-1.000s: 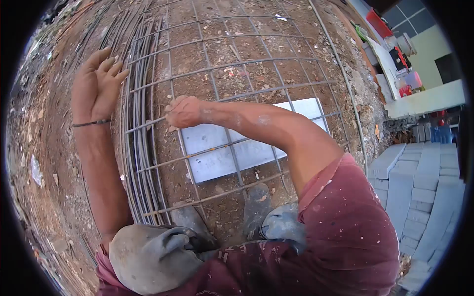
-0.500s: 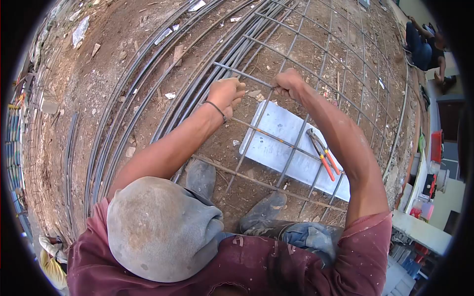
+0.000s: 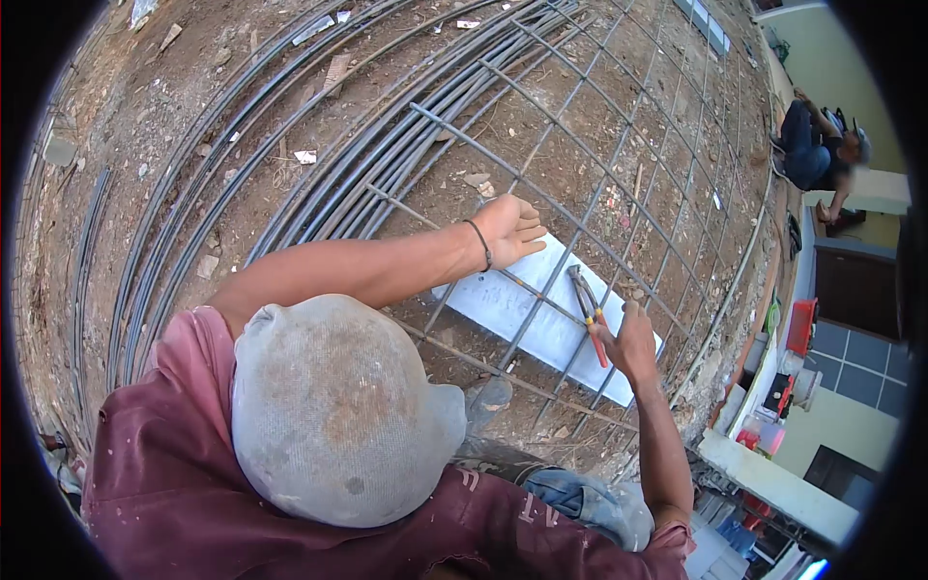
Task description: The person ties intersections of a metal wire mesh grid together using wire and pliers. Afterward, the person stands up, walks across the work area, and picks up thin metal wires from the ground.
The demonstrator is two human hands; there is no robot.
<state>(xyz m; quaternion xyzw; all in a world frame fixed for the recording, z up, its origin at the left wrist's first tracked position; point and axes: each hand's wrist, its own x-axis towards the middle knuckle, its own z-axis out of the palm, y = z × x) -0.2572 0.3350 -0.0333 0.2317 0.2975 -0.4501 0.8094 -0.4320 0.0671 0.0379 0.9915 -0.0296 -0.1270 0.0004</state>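
Red-handled pliers (image 3: 587,307) lie beside the right hand (image 3: 631,344), over squared steel mesh (image 3: 577,228).

The pincers (image 3: 589,314) have red-and-yellow handles, the board (image 3: 551,324) is white, and the shirt (image 3: 290,464) maroon.

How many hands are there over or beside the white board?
2. The left hand, with a dark band at its wrist, is over the board's far edge. The right hand is at the red-handled pincers. No other hand shows there.
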